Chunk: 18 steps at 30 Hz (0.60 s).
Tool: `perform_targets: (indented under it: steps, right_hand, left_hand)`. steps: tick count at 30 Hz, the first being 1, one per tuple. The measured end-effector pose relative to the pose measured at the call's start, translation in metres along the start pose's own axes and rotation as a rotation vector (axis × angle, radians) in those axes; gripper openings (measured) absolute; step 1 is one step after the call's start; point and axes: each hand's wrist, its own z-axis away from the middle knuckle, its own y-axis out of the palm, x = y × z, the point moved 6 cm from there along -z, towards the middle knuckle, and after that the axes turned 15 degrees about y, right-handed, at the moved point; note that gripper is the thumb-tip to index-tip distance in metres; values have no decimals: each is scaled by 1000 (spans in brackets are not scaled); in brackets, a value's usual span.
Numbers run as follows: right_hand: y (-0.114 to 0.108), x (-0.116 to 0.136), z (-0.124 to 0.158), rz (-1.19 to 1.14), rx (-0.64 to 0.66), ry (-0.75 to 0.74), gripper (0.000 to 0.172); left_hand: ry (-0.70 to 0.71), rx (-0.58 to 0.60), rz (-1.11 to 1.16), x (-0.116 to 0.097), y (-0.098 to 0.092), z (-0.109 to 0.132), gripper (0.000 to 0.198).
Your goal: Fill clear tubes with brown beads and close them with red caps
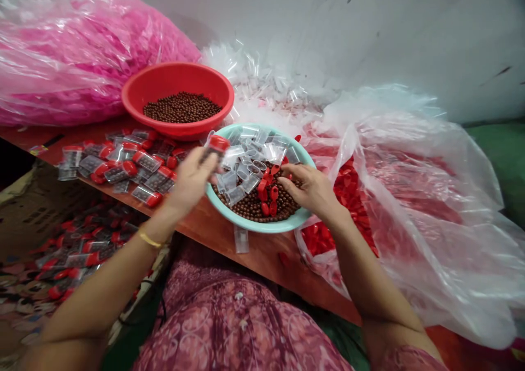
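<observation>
Left hand [191, 182] grips a blurred red-capped tube [215, 146] above the rim of the teal bowl [262, 228]. Right hand [314, 188] curls into its brown beads [250, 207], fingertips hidden. Pinching anything? Cannot tell.

Capped tube [214, 146] in left hand [191, 182]: clear plastic body, glossy red plastic cap.
Teal bowl [262, 227]: smooth plastic, slight sheen.
Loose tubes [241, 182] inside: transparent plastic, shiny.
Brown balls [250, 210]: smooth, dull gloss.
Red basin [135, 95]: glossy plastic.
Table [254, 253]: wood, reddish-brown, matt.
Big bag [430, 207]: thin crinkled plastic film, shiny.
Bangle [150, 241]: looks yellow metal.
Dress [238, 327]: printed cloth, matt.
</observation>
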Motion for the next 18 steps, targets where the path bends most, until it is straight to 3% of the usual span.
perform_targets:
  steps: [3,4,5,7,8,10,13,16,18]
  right_hand:
    - [11,-11,4,196,202,-91,24]
    - [16,-11,6,228,272,-146,26]
    - [22,-9,7,258,338,-199,28]
    - [33,-4,7,331,447,-275,29]
    - [38,-2,6,370,489,-301,28]
    - [45,3,3,435,539,-335,25]
    - [46,9,0,476,516,-337,20]
    - [40,7,-3,463,435,-232,21]
    - [35,0,-5,415,379,-89,24]
  left_hand:
    - [-78,-144,-494,10,-89,6,21]
    - [-142,-157,-735,13,-116,9,21]
    - [-231,-97,-973,18,-136,10,22]
    - [-289,59,-1297,21,-155,9,30]
    - [-244,117,-1396,17,-152,7,35]
    - [-22,178,-1457,0,-123,0,40]
    - [299,365,-1323,-28,-43,-5,34]
    - [410,843,-1167,-32,47,2,26]
    - [393,1029,-1121,-27,87,4,30]
